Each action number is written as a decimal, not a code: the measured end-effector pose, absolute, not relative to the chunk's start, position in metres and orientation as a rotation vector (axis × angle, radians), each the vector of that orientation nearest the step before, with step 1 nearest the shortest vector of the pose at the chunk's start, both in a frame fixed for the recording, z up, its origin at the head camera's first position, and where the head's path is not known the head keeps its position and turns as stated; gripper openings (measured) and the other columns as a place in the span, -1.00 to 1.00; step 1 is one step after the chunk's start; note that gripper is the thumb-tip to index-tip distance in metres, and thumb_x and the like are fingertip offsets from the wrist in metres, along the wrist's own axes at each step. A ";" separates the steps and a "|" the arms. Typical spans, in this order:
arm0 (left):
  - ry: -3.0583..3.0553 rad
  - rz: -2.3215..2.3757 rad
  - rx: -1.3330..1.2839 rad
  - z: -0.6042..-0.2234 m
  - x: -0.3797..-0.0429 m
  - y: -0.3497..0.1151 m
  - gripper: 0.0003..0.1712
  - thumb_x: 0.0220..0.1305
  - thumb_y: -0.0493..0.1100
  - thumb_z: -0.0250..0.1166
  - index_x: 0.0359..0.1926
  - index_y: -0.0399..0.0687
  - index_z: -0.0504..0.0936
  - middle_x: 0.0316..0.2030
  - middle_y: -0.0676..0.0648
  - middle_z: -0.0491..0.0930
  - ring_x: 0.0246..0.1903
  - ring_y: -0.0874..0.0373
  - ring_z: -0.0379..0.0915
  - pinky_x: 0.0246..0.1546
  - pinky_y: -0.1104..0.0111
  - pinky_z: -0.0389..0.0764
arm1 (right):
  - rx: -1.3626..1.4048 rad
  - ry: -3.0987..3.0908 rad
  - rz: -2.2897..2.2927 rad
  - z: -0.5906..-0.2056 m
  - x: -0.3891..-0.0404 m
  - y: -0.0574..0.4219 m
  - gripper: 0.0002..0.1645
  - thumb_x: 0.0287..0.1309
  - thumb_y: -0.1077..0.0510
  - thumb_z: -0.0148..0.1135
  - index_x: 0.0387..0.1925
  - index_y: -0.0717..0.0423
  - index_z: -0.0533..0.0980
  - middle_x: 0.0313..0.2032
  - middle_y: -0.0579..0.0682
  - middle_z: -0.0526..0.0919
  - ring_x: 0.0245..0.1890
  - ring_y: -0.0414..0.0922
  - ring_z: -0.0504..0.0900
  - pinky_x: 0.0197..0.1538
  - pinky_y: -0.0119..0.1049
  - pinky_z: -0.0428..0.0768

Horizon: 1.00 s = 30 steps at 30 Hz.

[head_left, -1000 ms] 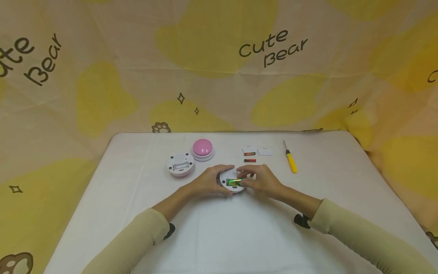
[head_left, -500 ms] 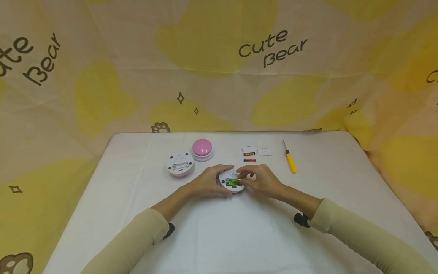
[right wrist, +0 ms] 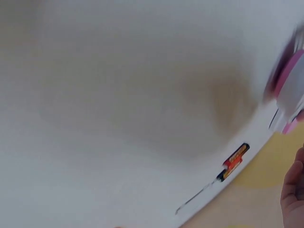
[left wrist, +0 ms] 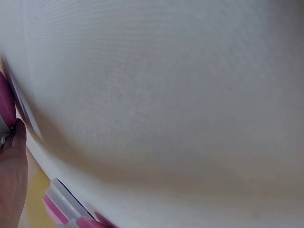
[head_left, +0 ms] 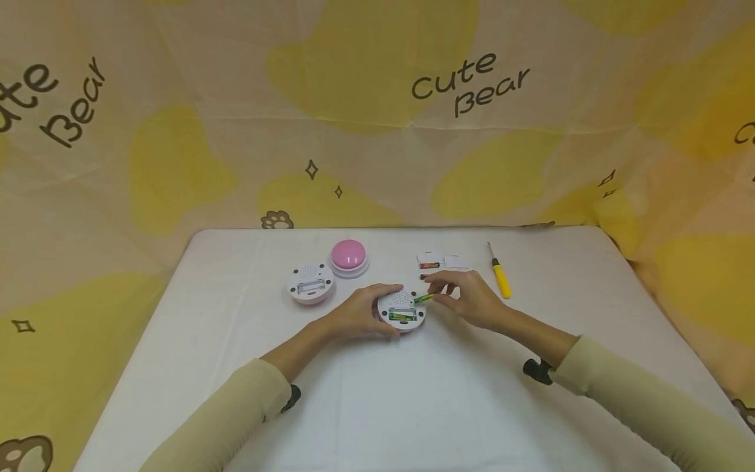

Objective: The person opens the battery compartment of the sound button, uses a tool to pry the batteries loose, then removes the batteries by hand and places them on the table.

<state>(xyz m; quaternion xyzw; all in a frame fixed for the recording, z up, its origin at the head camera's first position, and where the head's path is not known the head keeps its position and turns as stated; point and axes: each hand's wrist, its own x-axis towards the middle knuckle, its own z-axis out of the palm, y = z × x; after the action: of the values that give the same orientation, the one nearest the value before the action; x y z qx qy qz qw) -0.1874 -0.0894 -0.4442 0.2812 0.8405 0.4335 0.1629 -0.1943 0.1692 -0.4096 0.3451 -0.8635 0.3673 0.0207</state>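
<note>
My left hand grips a round white-and-pink push-button device, its underside and battery slot facing up. One green battery lies in the near part of the slot. Just to the right and above the slot, my right hand pinches a second green battery, tilted and clear of the slot. In the left wrist view, the device's pink side shows at the left edge beside the left hand. The right wrist view catches only part of the right hand; its battery is hidden there.
Another upturned device with a bare slot sits to the left, beside a pink-topped one. Behind the right hand lie white covers and a red battery, with another mostly hidden. A yellow screwdriver lies right.
My right hand has moved up and right, lifting one green battery out of the slot and now partly covering a red battery. The left hand and the device have stayed put.
</note>
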 end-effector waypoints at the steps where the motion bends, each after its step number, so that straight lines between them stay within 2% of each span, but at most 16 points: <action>1: 2.398 1.237 0.802 -0.445 -0.188 -0.090 0.03 -0.22 0.04 0.54 0.32 -0.03 0.27 0.25 0.09 0.29 0.20 0.27 0.18 0.24 0.32 0.17 | 1.050 -2.674 1.142 -0.409 -0.196 0.172 -0.58 -0.07 0.37 0.35 -0.09 0.14 0.57 -0.34 -0.12 0.67 -0.34 -0.27 0.58 -0.27 -0.32 0.57; 5: 2.396 1.242 0.798 -0.445 -0.188 -0.090 0.03 -0.22 0.05 0.54 0.32 -0.01 0.27 0.25 0.10 0.28 0.20 0.27 0.17 0.24 0.31 0.16 | 0.950 -2.671 1.151 -0.407 -0.205 0.182 -0.60 -0.06 0.37 0.34 -0.09 0.12 0.57 -0.34 -0.09 0.68 -0.34 -0.24 0.59 -0.28 -0.29 0.57; 13: 2.402 1.240 0.796 -0.446 -0.187 -0.090 0.02 -0.23 0.02 0.54 0.31 0.01 0.28 0.24 0.10 0.30 0.20 0.30 0.17 0.24 0.36 0.14 | 0.728 -2.718 1.087 -0.418 -0.227 0.203 -0.66 -0.03 0.35 0.33 -0.12 0.22 0.56 -0.36 -0.02 0.69 -0.34 -0.15 0.61 -0.27 -0.24 0.57; 30: 2.396 1.241 0.788 -0.445 -0.187 -0.090 0.03 -0.21 0.05 0.53 0.32 0.01 0.26 0.26 0.10 0.28 0.21 0.28 0.16 0.25 0.33 0.13 | 0.524 -2.833 1.057 -0.435 -0.248 0.219 -0.65 0.01 0.38 0.28 -0.09 0.31 0.54 -0.33 0.10 0.68 -0.28 -0.02 0.61 -0.20 -0.14 0.55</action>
<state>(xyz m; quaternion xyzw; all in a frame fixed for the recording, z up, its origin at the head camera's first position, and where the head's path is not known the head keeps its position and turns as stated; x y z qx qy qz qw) -0.1869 -0.0899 -0.4450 0.2765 0.8408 0.4354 0.1645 -0.2477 0.2188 -0.4347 0.1705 -0.9226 0.3442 0.0364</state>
